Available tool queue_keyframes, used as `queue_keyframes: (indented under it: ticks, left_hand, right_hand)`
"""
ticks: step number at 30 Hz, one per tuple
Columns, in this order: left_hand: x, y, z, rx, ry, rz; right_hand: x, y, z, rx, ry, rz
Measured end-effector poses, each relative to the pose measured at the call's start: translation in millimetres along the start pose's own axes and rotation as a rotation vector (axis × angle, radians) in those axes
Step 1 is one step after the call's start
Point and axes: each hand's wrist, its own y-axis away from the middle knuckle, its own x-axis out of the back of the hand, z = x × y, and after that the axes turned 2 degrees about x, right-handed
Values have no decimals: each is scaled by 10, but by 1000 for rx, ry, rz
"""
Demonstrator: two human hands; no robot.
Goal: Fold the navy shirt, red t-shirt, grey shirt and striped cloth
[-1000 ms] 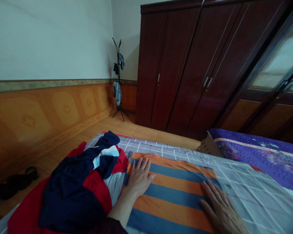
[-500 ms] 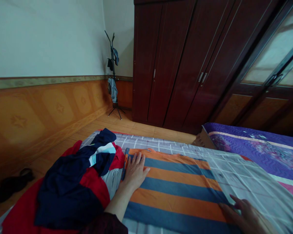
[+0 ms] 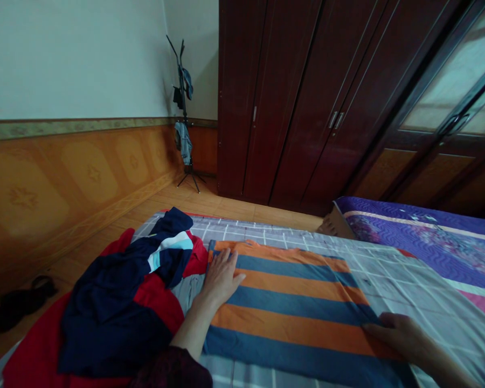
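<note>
An orange and blue-grey striped shirt lies spread flat on the checked grey bed sheet. My left hand rests on its left side near the top, fingers spread and flat. At the shirt's lower right edge is my right hand, its thumb on the cloth and its fingers bent down at the edge. Whether those fingers hold any fabric is hidden. Beside my left forearm a heap of navy, red and white clothes covers the left part of the bed.
Dark red wardrobes stand beyond the bed. A coat rack with hanging items is in the far corner. To the right lies a purple patterned bed cover. A black object is on the floor at the left.
My right hand has moved slightly and its fingers, raised and apart before, are now lowered at the shirt's edge. My left hand stays on the shirt. The view has tilted a little.
</note>
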Motion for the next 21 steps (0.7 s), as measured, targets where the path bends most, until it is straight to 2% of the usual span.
queue_keyframes:
  ticks: [4, 8, 11, 13, 16, 19, 21]
  left_hand:
    - [4, -33, -44, -25, 98, 41]
    - [91, -46, -76, -10, 260, 109]
    - [189, -42, -124, 24, 460, 151]
    - [252, -39, -176, 65, 650, 147]
    - [328, -41, -254, 146, 893, 158]
    - [381, -38, -286, 234, 1036, 194]
    - [409, -28, -280, 275, 1131, 176]
  right_hand:
    - [105, 84, -169, -74, -220, -141]
    - [173, 332, -405, -230, -642, -314]
    - [177, 498, -558, -192, -916, -391]
    - [169, 555, -633, -177, -1009, -407]
    - [155, 574, -725, -193, -1101, -349]
    - [149, 551, -839, -114, -1150, -305]
    - [149, 525, -954, -53, -1134, -293]
